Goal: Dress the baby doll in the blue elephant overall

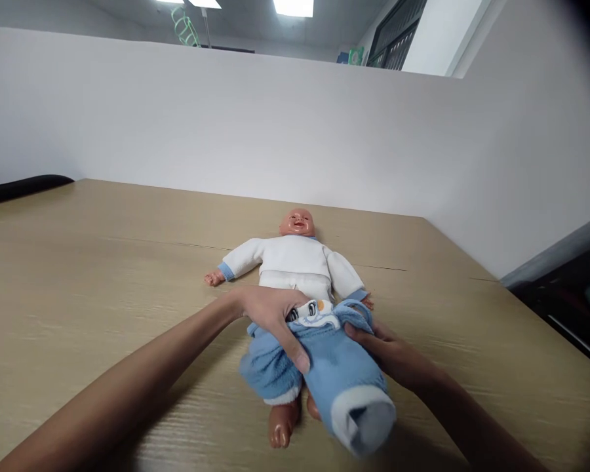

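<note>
A baby doll [297, 254] lies on its back on the table, head away from me, in a white top with blue cuffs. Light blue trousers [344, 360] with white hems lie over its legs. One doll foot [281, 426] sticks out of the left-hand hem. Beside the right-hand trouser leg, whose open end faces me, part of the other foot [313, 408] shows. My left hand [270, 314] grips the waist of the trousers, thumb on the blue cloth, fingers mostly hidden. From the right, my right hand [386, 347] pinches the waist edge, its thumb on top.
The wooden table [128, 262] runs back to a white partition [226, 124]. A black curved edge [24, 187] shows at the far left. Some dark object [565, 301] stands beyond the table's right edge.
</note>
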A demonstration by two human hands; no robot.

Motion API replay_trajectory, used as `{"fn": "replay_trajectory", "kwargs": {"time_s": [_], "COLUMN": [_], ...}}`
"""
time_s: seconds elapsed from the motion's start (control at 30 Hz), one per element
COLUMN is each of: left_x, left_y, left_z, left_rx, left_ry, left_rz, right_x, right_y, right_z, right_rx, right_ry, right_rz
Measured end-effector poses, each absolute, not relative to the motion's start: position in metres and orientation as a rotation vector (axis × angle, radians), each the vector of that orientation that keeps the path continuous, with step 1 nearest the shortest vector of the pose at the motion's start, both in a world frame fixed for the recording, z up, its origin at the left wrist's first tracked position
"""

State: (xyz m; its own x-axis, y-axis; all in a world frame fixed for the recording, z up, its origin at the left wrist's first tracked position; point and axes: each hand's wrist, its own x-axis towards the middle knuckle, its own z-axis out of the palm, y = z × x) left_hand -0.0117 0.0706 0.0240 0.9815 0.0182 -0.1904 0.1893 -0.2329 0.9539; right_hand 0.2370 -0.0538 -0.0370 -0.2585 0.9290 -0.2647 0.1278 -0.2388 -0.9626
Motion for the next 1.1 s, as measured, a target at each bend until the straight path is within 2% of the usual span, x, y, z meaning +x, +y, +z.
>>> {"fn": "replay_trajectory", "kwargs": {"time_s": [0.1,0.3,0.63,0.87,1.1], "left_x": [-0.01,-0.012,-0.014,-0.02,-0.014], "left_y": [0.074,0.077,0.077,0.077,0.061], "left_z": [0.016,0.012,-0.005,-0.004,0.006], "left_rx": [1.753,1.74,1.531,1.67,1.652], "left_ry": [0.099,0.118,0.147,0.169,0.264], "left_rz": [-0.115,-0.032,-0.034,0.014,0.142], "right_x": [0.237,0.24,0.228,0.23,0.211], "right_y": [-0.055,-0.059,-0.062,-0.056,-0.06], "right_z": [-0.035,-0.02,-0.032,-0.021,-0.017], "right_rx": [-1.289,-0.845,-0.999,-0.872,-1.286], "right_ry": [-1.401,-1.61,-1.238,-1.632,-1.442], "right_rz": [1.656,1.891,1.758,1.58,0.917]}}
